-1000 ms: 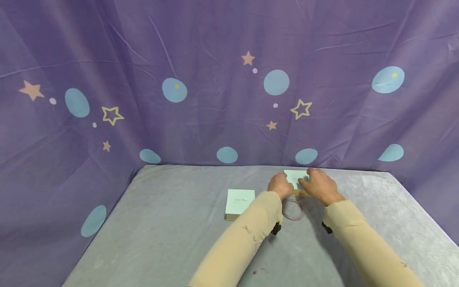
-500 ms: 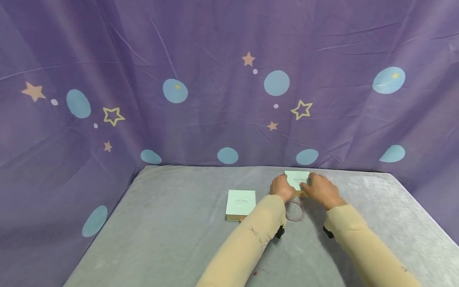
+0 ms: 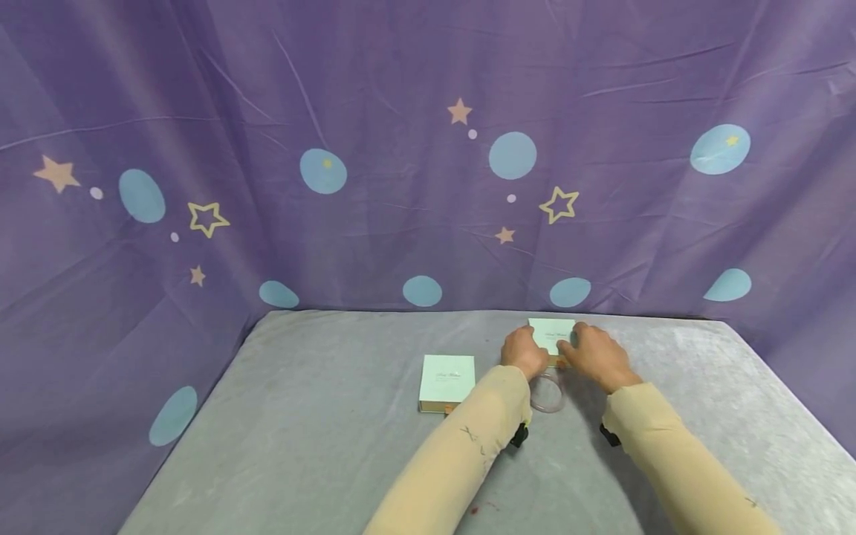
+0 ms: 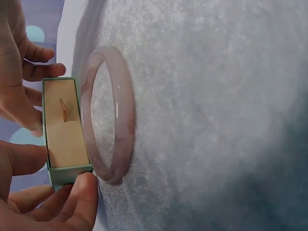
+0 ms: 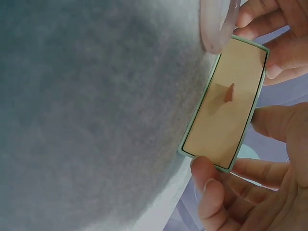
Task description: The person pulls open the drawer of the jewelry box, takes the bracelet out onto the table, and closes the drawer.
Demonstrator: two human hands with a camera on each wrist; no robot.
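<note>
Both hands hold a small pale green box point(image 3: 550, 334) near the table's far edge, one at each end. My left hand point(image 3: 524, 352) grips its left end, thumb at the lid's edge and fingertips on the side. On the right end, my right hand point(image 3: 600, 358) grips in the same way. The box's tan front point(image 4: 62, 139) bears a small orange ribbon tab point(image 5: 230, 93) and faces the wrist cameras. Just in front of the box, a translucent pinkish bangle point(image 4: 124, 110) lies on the cloth. The box's ends are partly covered by fingers.
A second pale green box point(image 3: 446, 377) of the same kind lies to the left, beside my left sleeve point(image 3: 461, 446). Grey cloth covers the table point(image 3: 301, 416). A purple curtain point(image 3: 374, 223) hangs along its back and left sides.
My left forearm has shifted slightly right, uncovering the left box's orange tab. Both hands have stayed on the far box, which has hardly moved.
</note>
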